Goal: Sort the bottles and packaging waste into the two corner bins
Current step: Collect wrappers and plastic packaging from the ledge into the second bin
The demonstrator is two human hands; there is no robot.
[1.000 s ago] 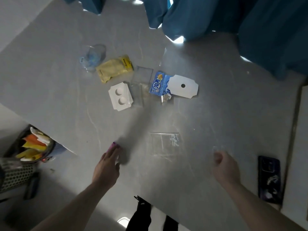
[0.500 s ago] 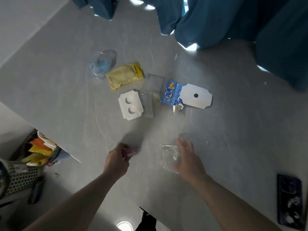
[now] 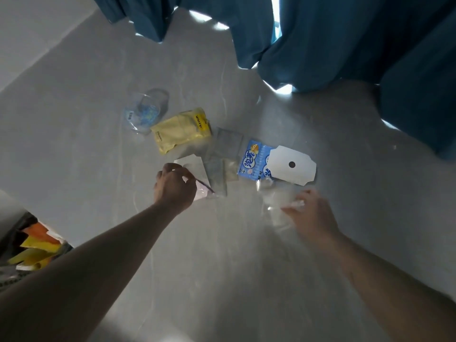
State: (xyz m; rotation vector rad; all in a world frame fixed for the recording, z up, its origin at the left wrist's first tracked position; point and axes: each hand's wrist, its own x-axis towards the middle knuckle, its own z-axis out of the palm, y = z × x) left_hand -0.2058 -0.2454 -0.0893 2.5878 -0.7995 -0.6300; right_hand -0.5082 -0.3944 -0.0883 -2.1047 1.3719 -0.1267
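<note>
We see the left hand (image 3: 174,187) curled over the near edge of a white card (image 3: 191,164), its grip closed on a small pink wrapper (image 3: 202,191) that sticks out toward the right. The right hand (image 3: 312,213) holds a clear plastic bag (image 3: 274,203) by its near corner, fingers pinched on the film, with the bag raised a little off the grey bench (image 3: 74,144) (motion blur makes the exact finger placement hard to read). The rest of the waste lies farther out on the bench: a crumpled clear bag with blue print (image 3: 145,111) at the far left, a yellow pouch (image 3: 181,130) just beside it, two clear flat sleeves (image 3: 222,156) in the middle, and a blue snack packet (image 3: 254,160) partly covered by a white cut-out card with a round hole (image 3: 292,165). At the lower left edge, a mesh bin (image 3: 32,248) shows orange and yellow scraps inside. Blue curtains (image 3: 320,40) hang beyond the far side of the bench.
</note>
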